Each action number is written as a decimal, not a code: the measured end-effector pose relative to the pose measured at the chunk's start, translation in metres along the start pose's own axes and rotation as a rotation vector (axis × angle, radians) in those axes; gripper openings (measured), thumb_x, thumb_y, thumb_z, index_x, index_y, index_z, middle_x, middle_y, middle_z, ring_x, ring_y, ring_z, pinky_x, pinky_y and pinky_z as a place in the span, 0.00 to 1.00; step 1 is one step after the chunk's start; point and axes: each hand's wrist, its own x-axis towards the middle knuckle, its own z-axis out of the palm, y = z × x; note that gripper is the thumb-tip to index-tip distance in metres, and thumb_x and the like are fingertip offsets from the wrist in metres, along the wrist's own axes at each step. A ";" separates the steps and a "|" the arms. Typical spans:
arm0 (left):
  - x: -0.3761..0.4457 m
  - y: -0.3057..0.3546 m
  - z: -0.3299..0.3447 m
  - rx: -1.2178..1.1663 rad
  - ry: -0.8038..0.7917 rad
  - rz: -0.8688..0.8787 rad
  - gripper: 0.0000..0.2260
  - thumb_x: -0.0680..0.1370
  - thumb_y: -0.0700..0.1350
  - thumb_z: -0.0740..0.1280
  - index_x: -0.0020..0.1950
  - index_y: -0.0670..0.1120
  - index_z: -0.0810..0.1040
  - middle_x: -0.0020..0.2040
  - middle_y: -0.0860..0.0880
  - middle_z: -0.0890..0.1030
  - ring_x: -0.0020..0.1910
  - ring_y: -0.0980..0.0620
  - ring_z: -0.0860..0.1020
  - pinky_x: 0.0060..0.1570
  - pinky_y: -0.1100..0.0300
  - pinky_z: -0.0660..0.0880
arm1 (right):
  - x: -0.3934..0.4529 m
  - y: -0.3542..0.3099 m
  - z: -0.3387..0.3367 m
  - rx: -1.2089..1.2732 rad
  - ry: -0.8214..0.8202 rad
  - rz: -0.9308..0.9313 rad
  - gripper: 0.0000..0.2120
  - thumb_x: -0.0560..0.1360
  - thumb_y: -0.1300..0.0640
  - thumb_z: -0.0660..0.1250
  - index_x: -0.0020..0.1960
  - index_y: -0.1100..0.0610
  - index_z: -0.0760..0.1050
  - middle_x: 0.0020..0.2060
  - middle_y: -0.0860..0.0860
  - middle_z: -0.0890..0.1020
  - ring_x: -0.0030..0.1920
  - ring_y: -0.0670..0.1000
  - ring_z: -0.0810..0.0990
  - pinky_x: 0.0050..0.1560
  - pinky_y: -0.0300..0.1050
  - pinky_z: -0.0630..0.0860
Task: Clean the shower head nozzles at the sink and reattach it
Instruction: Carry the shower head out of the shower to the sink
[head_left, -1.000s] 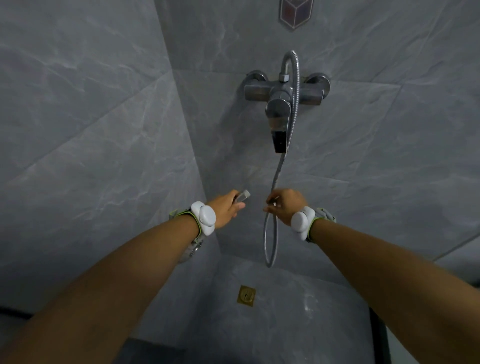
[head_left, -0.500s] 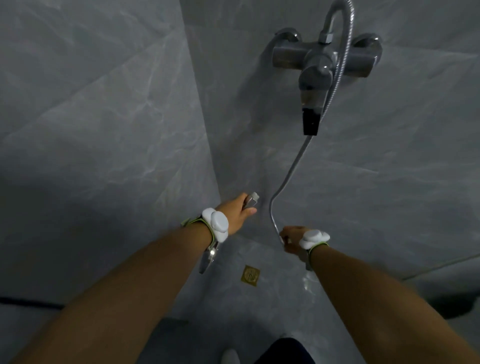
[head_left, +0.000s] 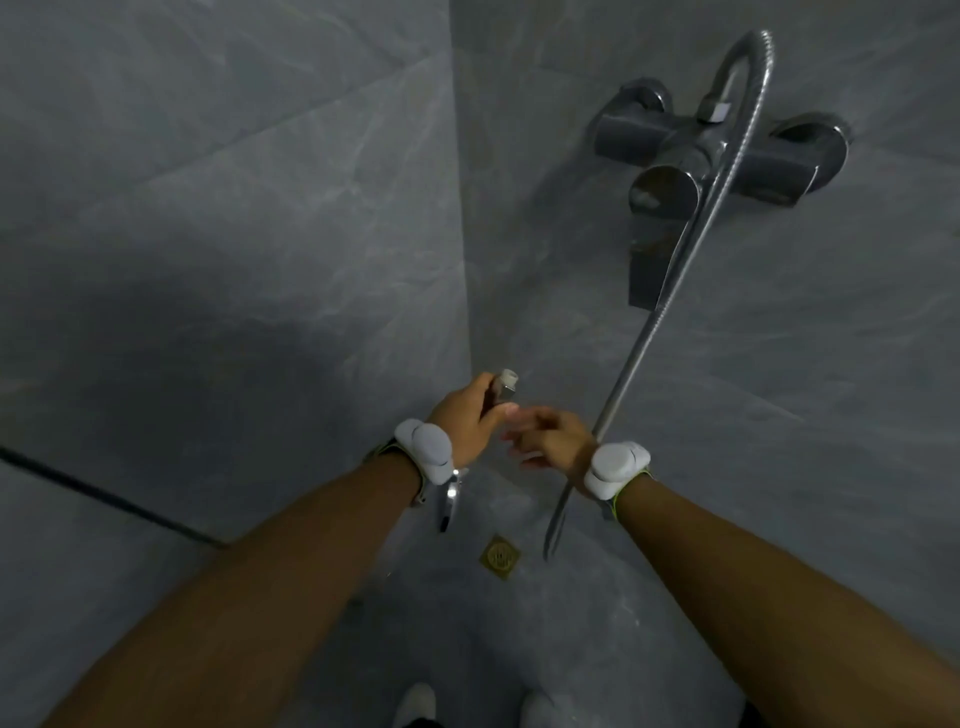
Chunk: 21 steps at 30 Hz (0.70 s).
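Gripping left hand (head_left: 470, 415): clamped round the shower head (head_left: 505, 387), threaded end up.
Right hand (head_left: 553, 441): fingers loose; it has let go of the hose (head_left: 670, 291).
Hose: hangs free at right.
Meaning: probably detached, ready for the sink.

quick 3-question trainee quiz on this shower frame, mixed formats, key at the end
1. True or false: the left hand grips the shower head handle, its threaded end pointing up.
2. Multiple choice: the metal hose runs down from the A) ceiling B) wall mixer tap C) floor drain.
3. Fill in: the brass-coloured floor drain lies on the floor between the two ____.

Key: 1 true; 2 B; 3 forearms. Note: the right hand is blurred, fingers spread near the left hand, and seems not to hold the hose.
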 end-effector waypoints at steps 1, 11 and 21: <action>-0.003 0.001 0.000 -0.007 0.036 -0.001 0.13 0.81 0.49 0.65 0.62 0.43 0.70 0.44 0.49 0.78 0.46 0.42 0.80 0.46 0.53 0.76 | -0.002 -0.004 0.003 -0.059 -0.064 -0.040 0.15 0.76 0.72 0.63 0.60 0.61 0.74 0.52 0.57 0.82 0.46 0.53 0.79 0.42 0.44 0.76; -0.063 0.012 -0.020 -0.100 0.446 -0.108 0.19 0.72 0.51 0.76 0.51 0.45 0.70 0.35 0.53 0.76 0.31 0.54 0.74 0.33 0.59 0.74 | -0.020 -0.011 0.038 -0.538 -0.287 -0.321 0.11 0.71 0.63 0.75 0.35 0.59 0.74 0.29 0.48 0.71 0.32 0.44 0.70 0.33 0.29 0.68; -0.148 0.012 -0.083 0.974 -0.086 -0.148 0.15 0.78 0.54 0.62 0.64 0.55 0.74 0.62 0.52 0.77 0.65 0.46 0.69 0.64 0.47 0.61 | -0.057 -0.043 0.104 -1.055 -0.533 -0.367 0.02 0.70 0.60 0.73 0.41 0.56 0.81 0.36 0.51 0.82 0.36 0.47 0.78 0.40 0.36 0.74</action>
